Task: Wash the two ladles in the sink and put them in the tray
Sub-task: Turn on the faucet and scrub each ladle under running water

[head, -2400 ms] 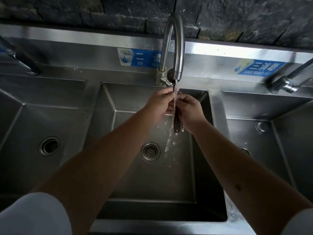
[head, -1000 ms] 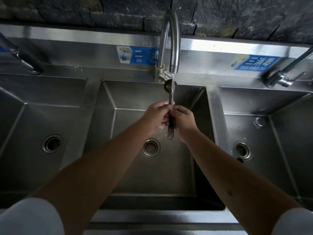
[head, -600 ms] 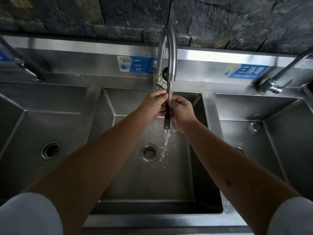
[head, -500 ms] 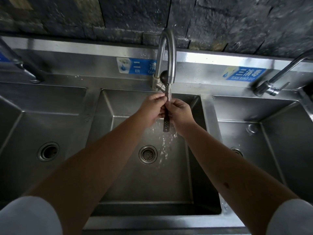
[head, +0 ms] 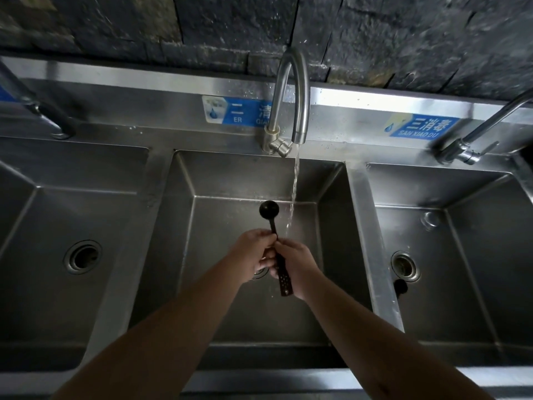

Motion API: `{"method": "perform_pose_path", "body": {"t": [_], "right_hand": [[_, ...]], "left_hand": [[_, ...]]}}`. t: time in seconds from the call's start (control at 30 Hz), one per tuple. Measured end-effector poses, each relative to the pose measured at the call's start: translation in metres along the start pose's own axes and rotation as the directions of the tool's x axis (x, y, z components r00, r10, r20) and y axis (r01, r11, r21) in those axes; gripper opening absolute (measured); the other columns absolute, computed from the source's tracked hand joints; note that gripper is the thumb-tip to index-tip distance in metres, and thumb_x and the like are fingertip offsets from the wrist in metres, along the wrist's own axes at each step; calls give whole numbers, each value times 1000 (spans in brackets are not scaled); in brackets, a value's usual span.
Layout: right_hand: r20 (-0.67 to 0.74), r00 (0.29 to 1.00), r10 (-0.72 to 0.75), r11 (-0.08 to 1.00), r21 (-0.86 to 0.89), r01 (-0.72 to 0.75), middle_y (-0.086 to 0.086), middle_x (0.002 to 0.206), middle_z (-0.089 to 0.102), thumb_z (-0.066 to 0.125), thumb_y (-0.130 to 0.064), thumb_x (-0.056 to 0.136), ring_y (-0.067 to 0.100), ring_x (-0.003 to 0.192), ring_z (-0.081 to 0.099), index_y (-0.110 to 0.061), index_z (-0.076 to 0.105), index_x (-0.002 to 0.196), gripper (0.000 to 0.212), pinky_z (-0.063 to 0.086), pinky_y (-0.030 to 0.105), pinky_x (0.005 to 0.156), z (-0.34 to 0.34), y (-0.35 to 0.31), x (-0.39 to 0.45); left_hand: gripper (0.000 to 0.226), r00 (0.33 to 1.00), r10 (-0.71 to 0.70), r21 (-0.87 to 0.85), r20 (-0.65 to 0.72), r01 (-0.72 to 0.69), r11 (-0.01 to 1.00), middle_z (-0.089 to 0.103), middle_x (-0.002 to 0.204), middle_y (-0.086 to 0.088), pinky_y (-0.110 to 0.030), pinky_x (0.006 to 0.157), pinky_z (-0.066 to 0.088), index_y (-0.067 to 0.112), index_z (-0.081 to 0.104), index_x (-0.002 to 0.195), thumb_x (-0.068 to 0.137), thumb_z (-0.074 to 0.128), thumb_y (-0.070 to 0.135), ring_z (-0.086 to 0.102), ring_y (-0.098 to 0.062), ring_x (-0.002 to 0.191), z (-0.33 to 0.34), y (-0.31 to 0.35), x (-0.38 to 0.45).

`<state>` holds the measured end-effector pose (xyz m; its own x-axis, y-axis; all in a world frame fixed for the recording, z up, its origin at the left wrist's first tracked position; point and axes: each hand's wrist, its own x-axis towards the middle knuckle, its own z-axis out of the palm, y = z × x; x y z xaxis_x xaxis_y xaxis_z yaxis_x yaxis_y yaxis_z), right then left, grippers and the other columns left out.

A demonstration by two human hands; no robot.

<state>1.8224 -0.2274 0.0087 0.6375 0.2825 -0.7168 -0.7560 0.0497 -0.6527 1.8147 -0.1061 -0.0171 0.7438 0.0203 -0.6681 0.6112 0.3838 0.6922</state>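
Over the middle basin (head: pixel 219 174) of a steel sink I hold a dark ladle (head: pixel 269 210) by its handle, bowl pointing away from me. My left hand (head: pixel 253 255) and my right hand (head: pixel 294 262) both grip the handle side by side; its perforated end sticks out below my right hand. Water runs from the curved tap (head: pixel 291 90) and falls just right of the ladle's bowl. A second dark ladle bowl (head: pixel 400 287) shows in the right basin, near its drain. No tray is in view.
Three steel basins sit side by side, with a drain in the left one (head: pixel 82 256) and the right one (head: pixel 405 265). A tap stands at the far left (head: pixel 43 114) and another at the far right (head: pixel 473 142). A dark stone wall rises behind the sink.
My hands have come down and toward me, away from the spout. The ladle's bowl, which sat up by the spout, is now lower and left of the stream.
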Motion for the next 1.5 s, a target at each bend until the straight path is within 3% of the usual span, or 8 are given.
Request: {"method": "perform_pose_path", "body": {"t": [0.27, 0.37, 0.47, 0.67, 0.9, 1.13, 1.3, 1.5], "right_hand": [[-59, 995, -79, 820, -572, 31, 12, 92, 74, 57, -9, 91, 18, 75, 68, -5, 73, 100, 19, 51, 26, 63, -18, 5, 15], [-85, 979, -183, 767, -636, 88, 9, 95, 75, 57, -16, 91, 25, 92, 70, -14, 73, 94, 17, 55, 41, 82, -20, -14, 27], [-121, 960, -253, 751, -651, 116, 14, 90, 73, 56, -23, 89, 26, 79, 65, -11, 70, 88, 19, 49, 39, 69, -19, -40, 42], [-166, 948, -272, 772, -625, 112, 8, 94, 73, 60, -24, 88, 23, 83, 66, -32, 68, 77, 17, 55, 41, 74, -31, -62, 50], [-309, 880, -361, 691, -722, 31, 2, 92, 74, 67, -31, 85, 22, 86, 70, -25, 73, 105, 22, 60, 43, 80, -110, -53, 29], [-409, 838, -362, 875, -458, 154, 3, 69, 76, 69, -20, 82, 17, 57, 72, -30, 76, 73, 15, 53, 24, 49, -214, -80, -9], [-338, 917, -212, 966, -215, 145, 3, 77, 75, 66, -21, 87, 19, 57, 68, -19, 73, 96, 11, 47, 23, 50, -293, -92, -27], [-368, 915, -165, 976, -192, 99, 8, 65, 65, 66, -12, 91, 14, 42, 60, -11, 69, 88, 4, 48, 22, 39, -372, -87, -14]], "left_hand": [[9, 982, -61, 122, -176, 83, 989, 68, 87, -19, -48, 86, 56, 10, 63, 83, 89, 56, 6, 69, -35, 84, -8, -24, 2], [10, 979, -87, 97, -185, 106, 990, 68, 77, -6, -33, 63, 56, 13, 60, 84, 91, 55, 9, 69, -20, 65, -11, -28, 3], [14, 974, -110, 117, -197, 135, 984, 63, 74, -4, -26, 50, 52, 14, 60, 81, 94, 54, 10, 64, -16, 62, -10, -31, 2], [6, 991, -106, 183, -84, 120, 976, 60, 73, -4, -30, 60, 53, 15, 61, 88, 93, 58, 16, 65, -18, 64, 8, -48, 6], [10, 994, -66, 231, 86, 44, 972, 64, 85, -5, -28, 55, 54, 17, 66, 101, 92, 62, 17, 65, -17, 73, 77, -45, 9], [11, 963, -121, 282, 243, 49, 958, 67, 74, 2, -32, 62, 56, 20, 67, 94, 95, 56, 16, 64, -11, 65, 187, -45, 13], [15, 912, -263, 137, 315, 230, 963, 63, 69, 4, -32, 64, 48, 15, 64, 103, 97, 50, 15, 59, -13, 64, 270, -62, 21], [21, 904, -363, 184, 225, 326, 927, 63, 79, 3, -35, 73, 47, 14, 65, 109, 99, 46, 15, 57, -15, 74, 350, -94, 44]]}}
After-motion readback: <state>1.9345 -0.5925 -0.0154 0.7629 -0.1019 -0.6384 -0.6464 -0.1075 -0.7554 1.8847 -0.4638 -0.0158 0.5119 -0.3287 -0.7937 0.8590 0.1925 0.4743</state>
